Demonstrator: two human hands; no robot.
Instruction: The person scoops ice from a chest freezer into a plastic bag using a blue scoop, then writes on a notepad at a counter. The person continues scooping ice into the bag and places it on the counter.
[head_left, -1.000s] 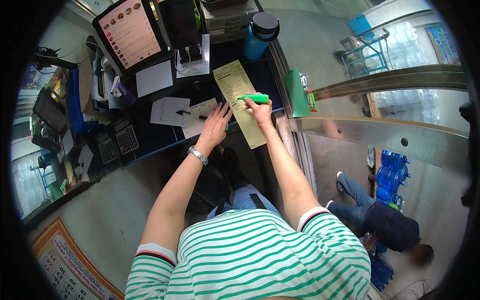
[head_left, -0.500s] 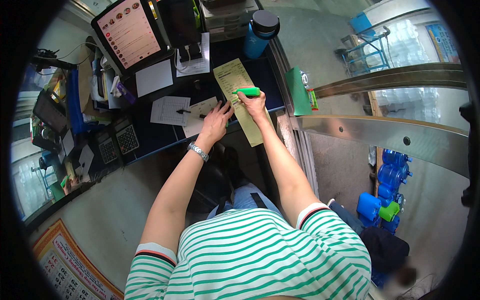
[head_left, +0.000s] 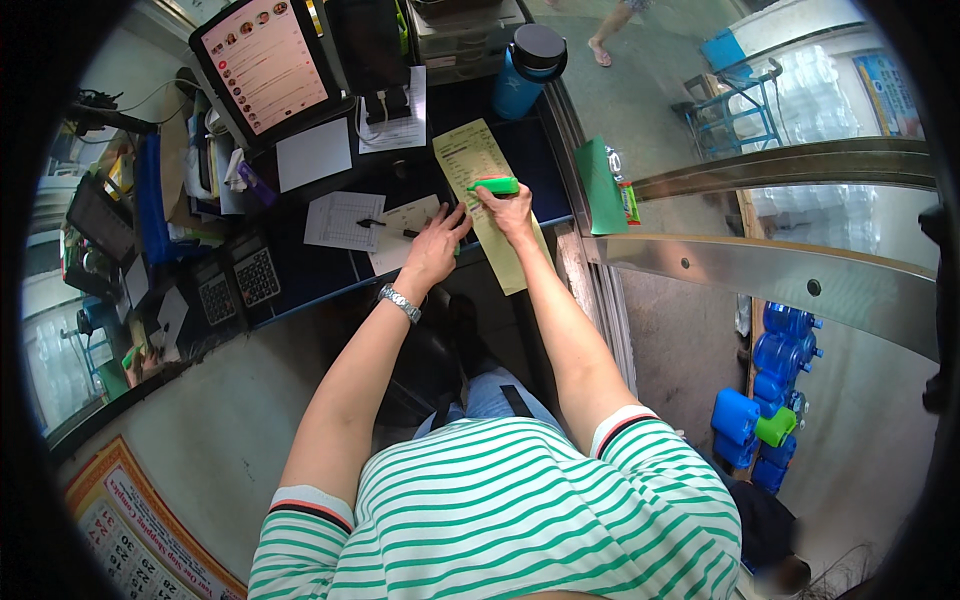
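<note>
My right hand point(head_left: 512, 212) is closed around a green highlighter point(head_left: 497, 186), its tip end close to a long yellow sheet point(head_left: 505, 262) with handwritten lines. The sheet lies tilted across the desk and its near end hangs past the edge. My left hand point(head_left: 436, 250), a metal watch at its wrist, rests with fingers stretched out against the sheet's left side. A small green piece shows beside its palm; what it is I cannot tell. Just left of that hand lie a cream paper point(head_left: 388, 262), a dark pen point(head_left: 370, 222) and a white printed form point(head_left: 340, 222).
A blue bottle point(head_left: 522, 82) with a black lid stands at the desk's far right. Left are a tablet point(head_left: 265, 65), calculators point(head_left: 256, 276) and stacked folders point(head_left: 175, 195). A glass partition with a metal rail point(head_left: 750, 268) borders the right. Blue water jugs point(head_left: 782, 350) stand beyond.
Both hands stay almost in place at the yellow sheet, the highlighter shifting only slightly. A passer-by's leg has come into view beyond the glass, and the person at lower right has moved lower.
</note>
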